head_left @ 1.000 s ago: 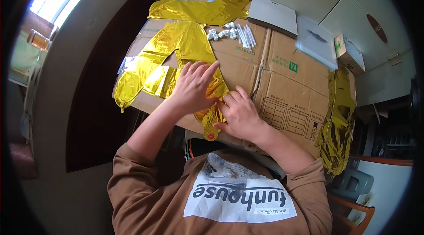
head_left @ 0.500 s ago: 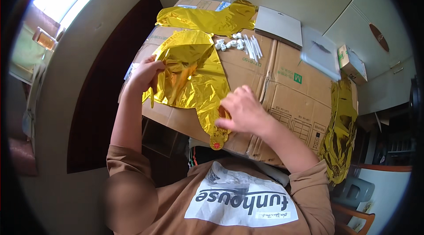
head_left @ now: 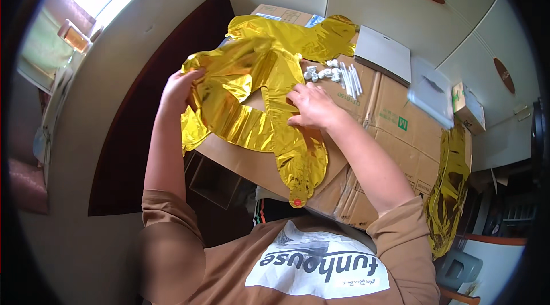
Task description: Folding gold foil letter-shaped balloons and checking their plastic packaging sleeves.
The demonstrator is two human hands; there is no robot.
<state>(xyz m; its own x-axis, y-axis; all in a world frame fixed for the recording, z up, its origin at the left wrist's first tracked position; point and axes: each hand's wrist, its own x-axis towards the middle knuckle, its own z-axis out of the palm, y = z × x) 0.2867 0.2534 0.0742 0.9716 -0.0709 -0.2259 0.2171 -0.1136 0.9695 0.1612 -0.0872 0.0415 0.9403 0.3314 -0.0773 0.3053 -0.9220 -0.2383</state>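
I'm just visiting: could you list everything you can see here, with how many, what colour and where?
handled foil shape: one, gold, near left on the cardboard
back foil shape: one, gold, far edge
side foil shape: one, gold, right edge
cardboard: large flattened piece, brown, underneath
sticks: several, white, back middle
small knobbly pieces: several, white, left of the sticks
flat box: one, pale grey, behind the sticks
plastic item: one, translucent bluish, right of the flat box
small carton: one, brown and green, far right
jar: one, amber, by the window
cabinets: several doors, cream, background
shirt: one, brown, bottom
left hand: one, bare, gripping the handled foil shape
right hand: one, bare, at its right side
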